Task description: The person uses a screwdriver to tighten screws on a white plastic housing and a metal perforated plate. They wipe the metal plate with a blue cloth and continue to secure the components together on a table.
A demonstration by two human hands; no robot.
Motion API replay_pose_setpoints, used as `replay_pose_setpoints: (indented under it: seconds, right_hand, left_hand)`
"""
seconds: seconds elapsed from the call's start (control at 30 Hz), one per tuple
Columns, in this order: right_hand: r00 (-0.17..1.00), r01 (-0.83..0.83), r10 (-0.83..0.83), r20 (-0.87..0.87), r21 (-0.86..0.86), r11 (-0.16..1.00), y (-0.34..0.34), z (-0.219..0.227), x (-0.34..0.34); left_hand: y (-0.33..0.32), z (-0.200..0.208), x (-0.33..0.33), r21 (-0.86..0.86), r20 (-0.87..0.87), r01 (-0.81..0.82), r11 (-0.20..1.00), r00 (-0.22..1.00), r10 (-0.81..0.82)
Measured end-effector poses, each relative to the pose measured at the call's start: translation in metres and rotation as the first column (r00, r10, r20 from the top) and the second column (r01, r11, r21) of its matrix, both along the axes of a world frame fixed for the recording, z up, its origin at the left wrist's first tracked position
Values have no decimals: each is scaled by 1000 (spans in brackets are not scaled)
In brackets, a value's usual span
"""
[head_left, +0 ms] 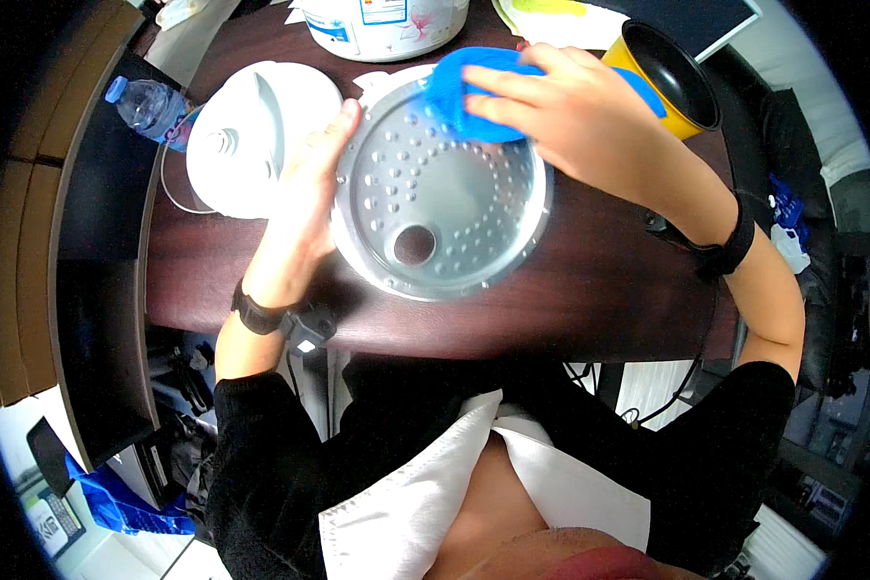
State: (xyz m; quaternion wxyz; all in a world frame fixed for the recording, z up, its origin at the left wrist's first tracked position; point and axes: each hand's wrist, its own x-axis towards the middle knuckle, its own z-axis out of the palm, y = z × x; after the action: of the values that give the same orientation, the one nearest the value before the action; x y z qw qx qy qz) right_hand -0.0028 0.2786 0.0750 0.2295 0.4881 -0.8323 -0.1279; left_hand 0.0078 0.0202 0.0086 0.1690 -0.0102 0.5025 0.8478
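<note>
The metal disc (454, 179) sits in the upper middle of the frame, its dotted face turned up, and the likeliest trouble is that it slips. The left hand (304, 184) is clamped on its left rim, thumb along the edge, the other fingers hidden; with the hold on one side only, a hard push from the right hand (575, 111) could swivel or tip the disc. That hand lies over the blue cloth (493, 97) on the disc's upper right edge; whether its fingers pinch the cloth or just press it, I cannot tell. Pressed loosely, the cloth could bunch or catch on the rim. A wide swing rightward might knock the yellow pot (703, 118), just beside that hand, while a jerk leftward could bump the white lid (224, 159) at upper left, close by the left hand.
</note>
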Motion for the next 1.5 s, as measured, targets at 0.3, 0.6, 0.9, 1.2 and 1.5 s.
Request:
replay_pose_setpoints:
  seconds: [0.3, 0.6, 0.9, 1.2, 1.5]
  right_hand:
    - [996, 60, -52, 69, -107, 992, 17, 9, 8]
    - [999, -2, 1, -46, -12, 1000, -30, 19, 9]
    - [960, -274, 252, -122, -218, 937, -59, -1, 5]
    - [915, -393, 396, 70, -59, 918, -66, -16, 34]
    - [941, -99, 106, 322, -36, 994, -7, -1, 38]
  left_hand:
    - [-3, 7, -6, 69, -11, 12, 998, 1000, -12]
    - [-2, 9, -1, 26, -44, -33, 999, 998, 34]
    - [2, 1, 2, 137, -69, 45, 990, 997, -36]
    - [-4, -4, -9, 33, -51, 43, 999, 998, -41]
    - [-7, -3, -15, 99, 0, -43, 994, 999, 43]
